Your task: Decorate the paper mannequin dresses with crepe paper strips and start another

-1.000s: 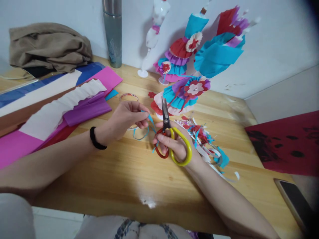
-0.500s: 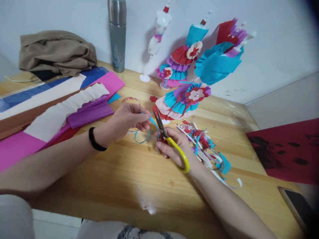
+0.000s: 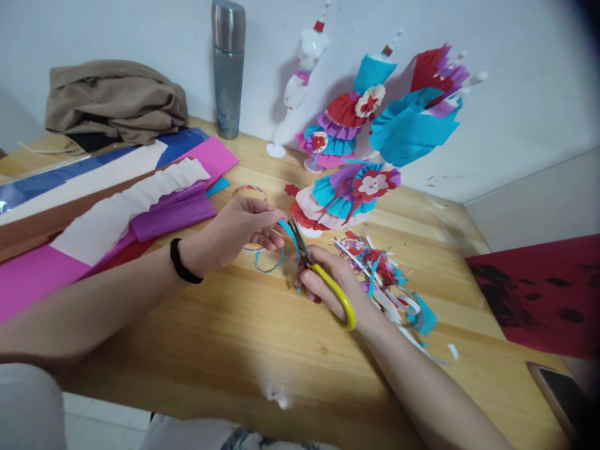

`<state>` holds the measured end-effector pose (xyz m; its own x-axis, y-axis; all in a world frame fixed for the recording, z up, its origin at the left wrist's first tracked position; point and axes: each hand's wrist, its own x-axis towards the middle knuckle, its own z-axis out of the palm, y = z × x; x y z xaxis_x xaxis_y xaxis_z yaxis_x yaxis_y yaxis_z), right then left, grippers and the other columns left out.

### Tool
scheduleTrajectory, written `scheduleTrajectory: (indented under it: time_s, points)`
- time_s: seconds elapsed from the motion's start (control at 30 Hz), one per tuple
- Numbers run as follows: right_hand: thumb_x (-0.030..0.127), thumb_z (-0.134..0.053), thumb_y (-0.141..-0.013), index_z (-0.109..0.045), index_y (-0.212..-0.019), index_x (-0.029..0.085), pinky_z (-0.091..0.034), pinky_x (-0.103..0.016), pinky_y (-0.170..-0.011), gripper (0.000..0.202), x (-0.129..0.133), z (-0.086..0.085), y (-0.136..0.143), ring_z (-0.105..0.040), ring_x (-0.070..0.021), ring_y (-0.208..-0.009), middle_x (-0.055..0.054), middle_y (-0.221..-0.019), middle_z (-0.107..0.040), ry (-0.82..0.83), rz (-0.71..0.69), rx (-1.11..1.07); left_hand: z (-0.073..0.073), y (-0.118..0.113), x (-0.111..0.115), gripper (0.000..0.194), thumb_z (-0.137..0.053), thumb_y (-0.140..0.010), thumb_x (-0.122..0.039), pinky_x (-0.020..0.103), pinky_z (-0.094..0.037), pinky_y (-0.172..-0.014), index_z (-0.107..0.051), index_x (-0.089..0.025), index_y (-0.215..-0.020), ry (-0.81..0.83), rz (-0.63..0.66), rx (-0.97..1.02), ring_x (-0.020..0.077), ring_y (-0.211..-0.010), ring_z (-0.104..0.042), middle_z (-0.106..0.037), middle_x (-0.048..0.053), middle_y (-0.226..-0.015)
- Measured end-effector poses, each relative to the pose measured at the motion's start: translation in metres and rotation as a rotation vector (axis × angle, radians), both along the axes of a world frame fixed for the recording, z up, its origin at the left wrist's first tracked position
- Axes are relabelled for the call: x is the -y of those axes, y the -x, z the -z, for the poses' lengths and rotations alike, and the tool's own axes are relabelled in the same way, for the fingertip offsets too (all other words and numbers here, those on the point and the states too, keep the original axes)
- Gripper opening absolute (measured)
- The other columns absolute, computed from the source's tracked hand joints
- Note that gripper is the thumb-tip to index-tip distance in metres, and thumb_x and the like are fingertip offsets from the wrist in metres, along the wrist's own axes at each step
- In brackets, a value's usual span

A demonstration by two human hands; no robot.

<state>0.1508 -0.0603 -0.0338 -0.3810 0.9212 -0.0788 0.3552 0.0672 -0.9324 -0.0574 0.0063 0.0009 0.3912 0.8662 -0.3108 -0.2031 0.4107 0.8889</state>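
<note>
We are finding the scissors (image 3: 304,252) above the wooden tabletop (image 3: 225,350), between the two hands, blades pointing up and toward the left hand (image 3: 239,228). The right hand (image 3: 330,275) is closing around the handles, its thumb lying over them and its forearm slanting in from the lower right. The left hand is reaching in from the left, thumb and index fingertip clamping together on a narrow blue strip (image 3: 287,231), other fingers curling beneath.

The right fingers are hiding most of the second handle; we cannot tell whether the blades are touching the strip. The frame edge is cutting off the phone (image 3: 557,387).

We are noting a smooth yellow handle loop, dark metal blades and a thin, curling strip. Beyond the right hand, crinkled paper scraps (image 3: 382,269) are lying tangled; behind them, a gathered, layered paper skirt (image 3: 344,197) is flaring outward.
</note>
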Motion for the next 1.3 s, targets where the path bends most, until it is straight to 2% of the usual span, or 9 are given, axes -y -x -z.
scheduleTrajectory:
  time_s: [0.17, 0.33, 0.47, 0.63, 0.77, 1.07, 1.3]
  points:
    - [0.076, -0.059, -0.084, -0.053, -0.087, 0.019, -0.041, -0.022, -0.043, 0.057, 0.004, -0.004, 0.004, -0.051, -0.0086, -0.048, 0.000, -0.071, -0.059, 0.144, -0.025, -0.077, 0.002, -0.001, -0.001, 0.021, -0.064, -0.090, -0.012, 0.016, -0.051, -0.048, -0.069, -0.009, -0.069, -0.013, -0.012, -0.015, 0.0096, -0.045, -0.063, -0.070, 0.007, -0.055]
    - [0.075, -0.057, -0.086, -0.056, -0.102, 0.018, -0.043, -0.021, -0.043, 0.059, 0.006, -0.004, 0.006, -0.053, -0.0089, -0.050, 0.000, -0.074, -0.059, 0.165, -0.020, -0.105, 0.006, -0.004, 0.000, 0.010, -0.066, -0.085, -0.008, 0.018, -0.053, -0.049, -0.067, -0.010, -0.075, -0.055, -0.074, -0.040, 0.0104, -0.045, -0.064, -0.068, 0.003, -0.054]
    - [0.074, -0.056, -0.087, -0.056, -0.102, 0.017, -0.043, -0.021, -0.044, 0.059, 0.006, -0.001, 0.006, -0.053, -0.0084, -0.050, -0.001, -0.076, -0.060, 0.157, -0.022, -0.104, 0.006, -0.008, 0.001, 0.012, -0.065, -0.084, -0.006, 0.018, -0.052, -0.047, -0.062, -0.013, -0.075, -0.112, -0.154, -0.112, 0.0108, -0.045, -0.064, -0.066, 0.000, -0.052]
    - [0.075, -0.056, -0.087, -0.057, -0.107, 0.016, -0.043, -0.021, -0.043, 0.062, 0.006, 0.001, 0.005, -0.052, -0.0084, -0.049, -0.001, -0.076, -0.060, 0.173, -0.012, -0.114, 0.009, -0.008, 0.001, 0.008, -0.067, -0.081, -0.011, 0.017, -0.049, -0.046, -0.062, -0.014, -0.076, -0.328, -0.230, -0.166, 0.0095, -0.045, -0.062, -0.065, -0.002, -0.055]
    - [0.075, -0.056, -0.087, -0.057, -0.110, 0.016, -0.042, -0.021, -0.042, 0.063, 0.007, 0.000, 0.006, -0.051, -0.0082, -0.048, 0.000, -0.076, -0.059, 0.170, -0.028, -0.117, 0.012, -0.007, 0.000, 0.004, -0.069, -0.078, -0.015, 0.017, -0.048, -0.049, -0.066, -0.013, -0.076, -0.470, -0.281, -0.171, 0.0091, -0.052, -0.065, -0.068, -0.001, -0.063]
    - [0.073, -0.055, -0.089, -0.057, -0.107, 0.017, -0.040, -0.021, -0.043, 0.059, 0.010, 0.004, 0.004, -0.051, -0.0074, -0.049, 0.001, -0.077, -0.057, 0.123, -0.049, -0.121, 0.002, -0.007, -0.001, 0.010, -0.069, -0.079, -0.013, 0.019, -0.051, -0.051, -0.064, -0.014, -0.071, -0.307, -0.285, -0.149, 0.0112, -0.051, -0.066, -0.066, -0.002, -0.056]
    - [0.073, -0.057, -0.088, -0.058, -0.109, 0.017, -0.042, -0.021, -0.043, 0.060, 0.010, 0.000, 0.006, -0.049, -0.0079, -0.050, -0.001, -0.077, -0.059, 0.090, -0.055, -0.143, -0.002, -0.005, 0.000, 0.011, -0.068, -0.081, -0.009, 0.018, -0.053, -0.051, -0.064, -0.013, -0.072, -0.249, -0.229, -0.132, 0.0095, -0.046, -0.063, -0.066, -0.002, -0.053]
